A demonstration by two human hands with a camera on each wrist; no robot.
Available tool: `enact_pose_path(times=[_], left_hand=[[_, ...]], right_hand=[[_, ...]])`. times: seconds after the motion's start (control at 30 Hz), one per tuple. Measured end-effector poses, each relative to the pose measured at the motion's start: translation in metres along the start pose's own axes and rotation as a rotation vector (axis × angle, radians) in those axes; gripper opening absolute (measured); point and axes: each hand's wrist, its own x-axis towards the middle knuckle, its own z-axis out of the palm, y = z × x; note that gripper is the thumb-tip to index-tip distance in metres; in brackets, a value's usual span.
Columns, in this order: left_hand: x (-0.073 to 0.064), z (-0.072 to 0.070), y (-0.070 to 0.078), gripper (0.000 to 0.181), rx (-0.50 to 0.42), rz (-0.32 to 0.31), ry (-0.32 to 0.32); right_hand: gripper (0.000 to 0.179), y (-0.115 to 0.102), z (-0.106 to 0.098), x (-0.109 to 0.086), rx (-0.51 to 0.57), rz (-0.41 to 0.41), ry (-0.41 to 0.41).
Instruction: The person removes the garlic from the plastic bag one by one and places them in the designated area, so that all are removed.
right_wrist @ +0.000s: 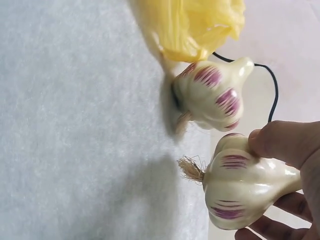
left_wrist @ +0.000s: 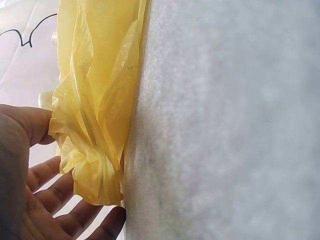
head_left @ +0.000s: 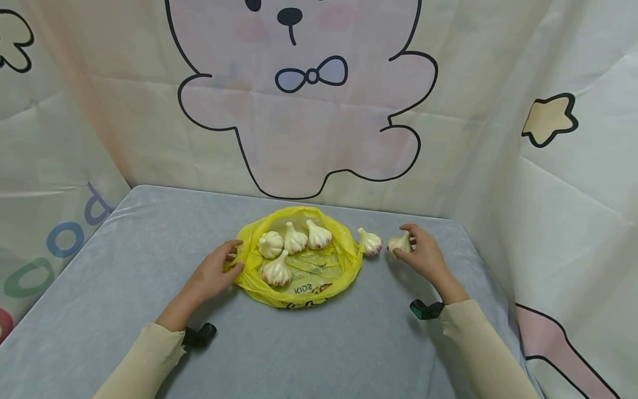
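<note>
My right hand (head_left: 423,252) holds a garlic bulb (right_wrist: 245,185) by thumb and fingers, its rooted end facing away from the palm. Glossy and cream-white with purple streaks, the bulb hangs over its shadow. Just left of it, a second garlic bulb (head_left: 370,242) rests against the right side of an open yellow plastic bag (head_left: 269,293). Several more garlic bulbs (head_left: 295,238) lie inside the bag. At the bag's left rim is my left hand (head_left: 214,271), its relaxed, spread fingers touching the crumpled plastic (left_wrist: 100,170).
A grey cloth (head_left: 319,349) covers the table. Behind it hangs a light curtain (head_left: 319,138) printed with a bear, and more curtain stands at both sides. Black wrist devices (head_left: 200,335) stick out beneath each forearm.
</note>
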Motion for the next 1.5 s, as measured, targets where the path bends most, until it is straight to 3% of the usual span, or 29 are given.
enact_pose_path(times=[0.4, 1.07, 1.5], left_hand=[[0.000, 0.000, 0.001, 0.056, 0.005, -0.018, 0.002], [0.002, 0.002, 0.001, 0.053, 0.003, 0.007, 0.027], [0.001, 0.003, 0.001, 0.056, 0.005, -0.023, 0.008]], right_hand=[[0.060, 0.004, 0.012, 0.010, -0.050, -0.015, -0.044], [0.067, 0.005, 0.017, 0.010, -0.009, 0.048, -0.046], [0.067, 0.006, 0.020, 0.015, -0.013, 0.081, -0.036]])
